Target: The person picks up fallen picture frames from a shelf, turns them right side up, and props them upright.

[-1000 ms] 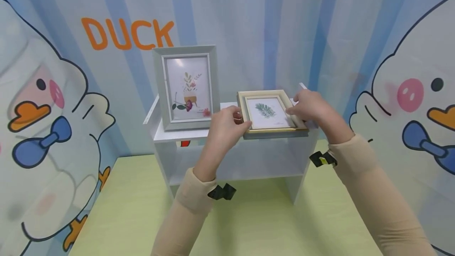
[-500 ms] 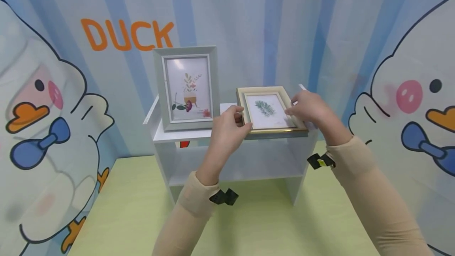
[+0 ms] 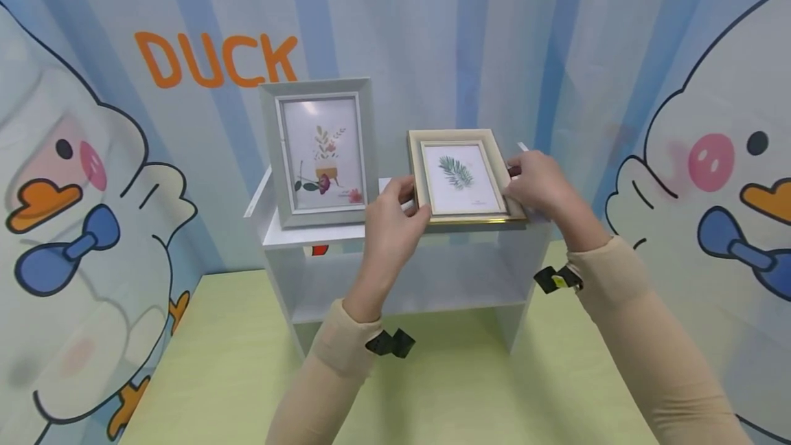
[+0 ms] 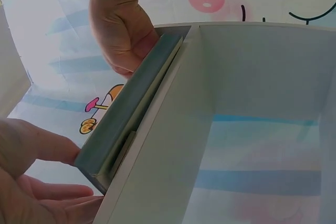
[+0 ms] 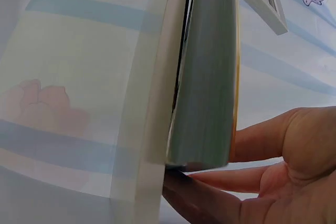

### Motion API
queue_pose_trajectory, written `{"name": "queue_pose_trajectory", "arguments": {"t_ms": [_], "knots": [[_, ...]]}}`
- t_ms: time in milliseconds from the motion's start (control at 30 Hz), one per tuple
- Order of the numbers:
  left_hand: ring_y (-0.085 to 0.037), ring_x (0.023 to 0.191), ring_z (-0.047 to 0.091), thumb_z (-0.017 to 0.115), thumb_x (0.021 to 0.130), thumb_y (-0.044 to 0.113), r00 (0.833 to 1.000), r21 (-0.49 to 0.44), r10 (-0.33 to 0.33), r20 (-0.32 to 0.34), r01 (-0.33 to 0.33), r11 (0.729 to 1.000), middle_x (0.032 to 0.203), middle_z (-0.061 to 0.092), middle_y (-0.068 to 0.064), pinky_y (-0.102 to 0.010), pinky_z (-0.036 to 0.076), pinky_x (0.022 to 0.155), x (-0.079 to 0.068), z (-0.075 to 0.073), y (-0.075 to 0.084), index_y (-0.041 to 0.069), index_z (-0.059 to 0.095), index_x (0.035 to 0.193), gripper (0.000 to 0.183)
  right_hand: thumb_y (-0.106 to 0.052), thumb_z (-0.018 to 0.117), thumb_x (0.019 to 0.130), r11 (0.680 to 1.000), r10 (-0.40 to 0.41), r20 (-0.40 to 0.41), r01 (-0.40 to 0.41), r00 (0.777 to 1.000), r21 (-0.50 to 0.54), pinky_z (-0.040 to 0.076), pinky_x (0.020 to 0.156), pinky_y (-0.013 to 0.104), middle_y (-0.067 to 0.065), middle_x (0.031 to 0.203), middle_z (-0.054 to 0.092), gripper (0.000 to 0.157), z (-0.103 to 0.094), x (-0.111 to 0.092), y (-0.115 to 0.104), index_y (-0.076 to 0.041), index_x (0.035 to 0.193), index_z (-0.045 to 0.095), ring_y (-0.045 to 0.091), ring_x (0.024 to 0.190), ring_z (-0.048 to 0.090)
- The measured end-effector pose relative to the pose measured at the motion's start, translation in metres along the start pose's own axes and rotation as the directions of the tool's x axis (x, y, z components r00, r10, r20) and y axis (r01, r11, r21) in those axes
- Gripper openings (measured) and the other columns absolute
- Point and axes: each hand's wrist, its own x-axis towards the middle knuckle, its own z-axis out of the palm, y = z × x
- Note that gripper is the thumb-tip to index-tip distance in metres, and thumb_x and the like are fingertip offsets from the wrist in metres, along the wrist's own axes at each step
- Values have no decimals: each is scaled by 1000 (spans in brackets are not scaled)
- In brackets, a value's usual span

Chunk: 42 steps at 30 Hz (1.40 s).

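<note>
A cream and gold picture frame [image 3: 456,178] with a green leaf print leans back over the right part of the white shelf top, its far edge raised. My left hand [image 3: 395,222] grips its left side, thumb at the front corner. On the opposite side my right hand [image 3: 539,184] holds the right edge. In the left wrist view the grey-green lower edge of the picture frame [image 4: 131,108] lies along the shelf board between both hands. The right wrist view shows the thumb and fingers of my right hand [image 5: 283,166] around the corner of the same picture frame [image 5: 207,77].
A larger grey-white picture frame [image 3: 321,153] with a potted-plant print stands upright on the left of the shelf top. The white shelf [image 3: 408,280] has raised side panels and stands on a pale green table [image 3: 445,390]. A duck-print curtain [image 3: 420,33] hangs behind.
The far edge of the leaf-print picture frame has risen, so it tilts up more toward me. Both hands have stayed on its sides, the right one shifting slightly along the edge.
</note>
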Motion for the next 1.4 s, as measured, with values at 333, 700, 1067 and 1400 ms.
{"name": "queue_pose_trajectory", "arguments": {"t_ms": [333,700,1067,1400], "knots": [[-17,98,59,60,78,8,999,-31,2,-38,-3,1000,120,56,-10,-20,50,78,-1,-2,-1,6,52,119,42,-9,54,83,992,55,1,-55,998,112,46,85,48,20,126,47,55,-1,0,-1,-1,134,34,33,105,50],[-16,99,58,61,77,2,998,-17,42,-45,-43,999,119,56,-9,-18,48,81,1,2,0,3,50,122,47,-4,54,83,966,23,-45,-11,999,258,38,94,50,19,133,40,60,-9,-1,0,-4,137,29,35,118,41],[-19,98,58,61,76,-2,989,43,118,-94,-114,993,109,53,-13,-15,47,81,6,6,-3,2,49,123,48,-2,60,79,932,4,-119,39,993,360,41,92,48,17,133,36,70,-13,1,6,-8,138,24,33,116,41],[-17,96,58,63,74,-3,979,59,159,-126,-152,987,106,51,-13,-13,46,81,8,9,-5,-1,49,123,51,0,62,77,910,2,-163,66,987,409,41,93,47,18,131,39,69,-12,0,6,-7,135,25,32,117,44]]}}
